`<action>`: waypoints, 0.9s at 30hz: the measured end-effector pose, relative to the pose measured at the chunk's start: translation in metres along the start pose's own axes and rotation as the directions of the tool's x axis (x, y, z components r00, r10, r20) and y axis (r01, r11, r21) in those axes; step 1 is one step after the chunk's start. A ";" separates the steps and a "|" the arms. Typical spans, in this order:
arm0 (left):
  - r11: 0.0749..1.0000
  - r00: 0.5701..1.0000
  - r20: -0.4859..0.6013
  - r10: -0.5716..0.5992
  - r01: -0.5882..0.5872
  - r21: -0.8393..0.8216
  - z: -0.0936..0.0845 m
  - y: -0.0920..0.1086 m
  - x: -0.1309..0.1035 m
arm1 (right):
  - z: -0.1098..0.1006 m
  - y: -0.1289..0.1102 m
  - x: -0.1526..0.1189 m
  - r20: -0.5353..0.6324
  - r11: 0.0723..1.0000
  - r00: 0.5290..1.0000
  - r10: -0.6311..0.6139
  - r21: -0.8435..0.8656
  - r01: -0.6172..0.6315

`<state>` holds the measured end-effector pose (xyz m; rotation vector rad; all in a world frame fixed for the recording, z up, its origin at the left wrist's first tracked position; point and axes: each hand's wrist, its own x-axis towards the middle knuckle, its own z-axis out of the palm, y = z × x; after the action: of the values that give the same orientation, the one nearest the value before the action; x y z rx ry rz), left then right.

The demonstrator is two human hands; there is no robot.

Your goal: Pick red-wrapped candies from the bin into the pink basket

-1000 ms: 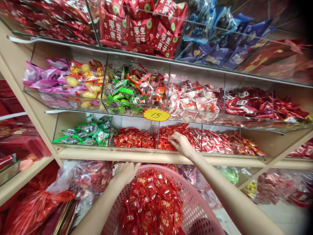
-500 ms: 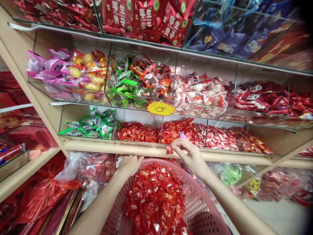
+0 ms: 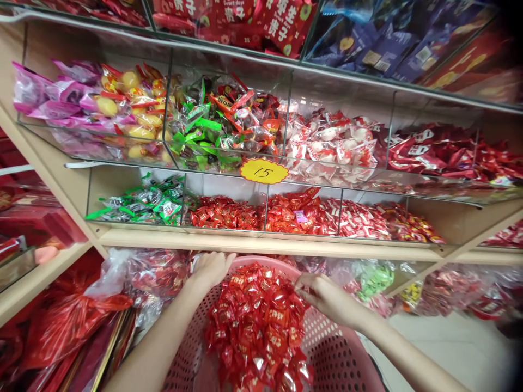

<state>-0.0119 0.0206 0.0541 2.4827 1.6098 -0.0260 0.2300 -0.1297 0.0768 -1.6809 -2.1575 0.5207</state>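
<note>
A pink perforated plastic basket [image 3: 339, 348] stands in front of me, heaped with red-wrapped candies [image 3: 261, 321]. My left hand [image 3: 213, 269] is closed over the far left part of its rim; the fingertips are hidden behind the edge. Over the right side of the basket, my right hand [image 3: 322, 294] is lowered with its fingers curled together, the tips at the edge of the candy heap. What lies between those fingertips, if anything, is hidden.
A wooden shelf edge [image 3: 286, 245] runs just beyond the basket. Above it, clear bins hold red candies [image 3: 224, 213], green-wrapped sweets [image 3: 155, 204] and other snacks. A yellow price tag [image 3: 263, 171] reads 15. Bagged goods [image 3: 147, 277] and a red plastic bag [image 3: 77, 321] lie lower left.
My right hand has come down from the shelf's front edge, where it pinched a small red candy, to the basket. The left hand stays on the rim. The view has shifted slightly.
</note>
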 end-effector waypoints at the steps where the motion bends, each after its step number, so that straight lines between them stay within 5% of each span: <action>1: 1.000 1.000 0.002 0.000 0.000 0.003 0.000 0.001 0.000 | 0.000 0.001 -0.002 0.000 1.000 1.000 0.007 -0.030 -0.007; 18: 1.000 1.000 -0.001 -0.001 0.001 0.008 0.000 0.002 0.001 | 0.012 -0.009 0.014 -0.038 0.934 0.998 0.043 -0.354 -0.054; 27: 1.000 1.000 -0.009 0.014 -0.014 0.010 0.003 0.000 0.002 | 0.009 -0.005 0.022 -0.102 0.948 0.995 -0.003 -0.317 -0.029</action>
<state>-0.0106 0.0222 0.0504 2.5051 1.5994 -0.0203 0.2160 -0.1100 0.0727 -1.8400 -2.2493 0.0871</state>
